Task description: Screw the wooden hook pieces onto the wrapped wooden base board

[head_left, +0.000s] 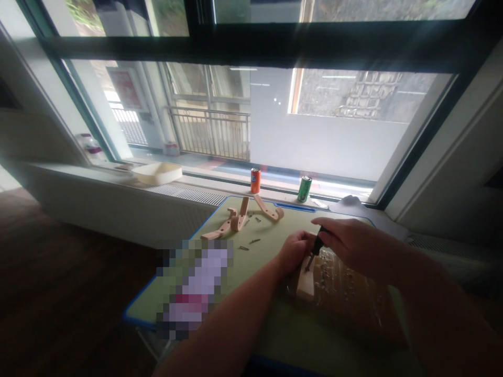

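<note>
My right hand [349,242] is closed round the black handle of a screwdriver [314,250] whose tip points down at the end of a wooden board [308,283]. The board is wrapped partly in clear film. My left hand [295,253] is curled against the board's end beside the tip, and what its fingers pinch is hidden. Three wooden hooks [236,220] lie further back on the green table [275,319], with several small screws [249,243] scattered near them.
An orange can [255,180] and a green can [304,189] stand on the window sill behind the table. A shallow white tray [157,173] sits on the sill to the left. A blurred-out patch covers the table's left part. Dark wooden floor lies to the left.
</note>
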Tool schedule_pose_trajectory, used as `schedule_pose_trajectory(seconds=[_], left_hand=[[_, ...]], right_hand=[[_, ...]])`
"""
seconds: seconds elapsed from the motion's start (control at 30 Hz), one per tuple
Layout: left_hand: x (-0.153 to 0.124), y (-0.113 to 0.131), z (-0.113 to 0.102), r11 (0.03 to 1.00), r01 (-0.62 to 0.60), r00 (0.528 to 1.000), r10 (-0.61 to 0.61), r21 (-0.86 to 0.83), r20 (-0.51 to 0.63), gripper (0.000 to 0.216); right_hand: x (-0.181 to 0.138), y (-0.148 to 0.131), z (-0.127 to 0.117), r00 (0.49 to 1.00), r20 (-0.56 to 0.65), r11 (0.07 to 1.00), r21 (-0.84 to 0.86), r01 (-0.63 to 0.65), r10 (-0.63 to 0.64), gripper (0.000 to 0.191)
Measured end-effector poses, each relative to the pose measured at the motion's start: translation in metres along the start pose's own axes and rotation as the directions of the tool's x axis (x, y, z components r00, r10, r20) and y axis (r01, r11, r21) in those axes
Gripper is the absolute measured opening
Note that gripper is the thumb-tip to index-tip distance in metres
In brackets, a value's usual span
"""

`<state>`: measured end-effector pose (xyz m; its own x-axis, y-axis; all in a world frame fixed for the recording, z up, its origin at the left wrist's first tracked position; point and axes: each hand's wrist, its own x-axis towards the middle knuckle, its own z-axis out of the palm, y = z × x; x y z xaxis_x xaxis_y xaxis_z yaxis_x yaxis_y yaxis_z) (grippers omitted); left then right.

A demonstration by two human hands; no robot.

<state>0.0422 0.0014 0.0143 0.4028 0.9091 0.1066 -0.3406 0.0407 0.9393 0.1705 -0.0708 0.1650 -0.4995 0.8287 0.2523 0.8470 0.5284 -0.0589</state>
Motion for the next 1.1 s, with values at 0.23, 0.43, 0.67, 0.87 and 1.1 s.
schedule_pose_trajectory(seconds=[0.23,0.43,0.67,0.87,1.1], left_hand=[[0.005,-0.008,-0.004,0.999,-0.004,1.000,0.004,0.032,0.006,0.023],[0.004,-0.003,-0.002,0.996,-0.051,0.999,0.051,0.074,0.001,0.019],[-0.001,0.006,0.002,0.997,0.033,0.997,-0.028,0.067,-0.076,0.019],[0.006,0.002,-0.010,0.997,0.002,0.996,0.005,0.081,-0.089,0.018],[0.016,0.011,-0.030,0.991,-0.053,0.985,0.073,0.126,-0.154,0.021]], right_hand=[[0.008,0.002,0.002,0.989,-0.101,0.966,-0.226,-0.125,0.104,0.057],[0.008,0.005,0.003,0.997,-0.029,0.993,0.100,0.070,-0.068,0.027],[0.007,0.014,0.001,1.000,-0.005,0.998,-0.051,-0.026,0.026,0.048],[0.025,0.046,0.011,0.997,-0.051,0.995,0.092,-0.045,0.050,0.050],[0.039,0.080,0.030,0.961,-0.094,0.723,0.679,-0.130,0.261,0.035]])
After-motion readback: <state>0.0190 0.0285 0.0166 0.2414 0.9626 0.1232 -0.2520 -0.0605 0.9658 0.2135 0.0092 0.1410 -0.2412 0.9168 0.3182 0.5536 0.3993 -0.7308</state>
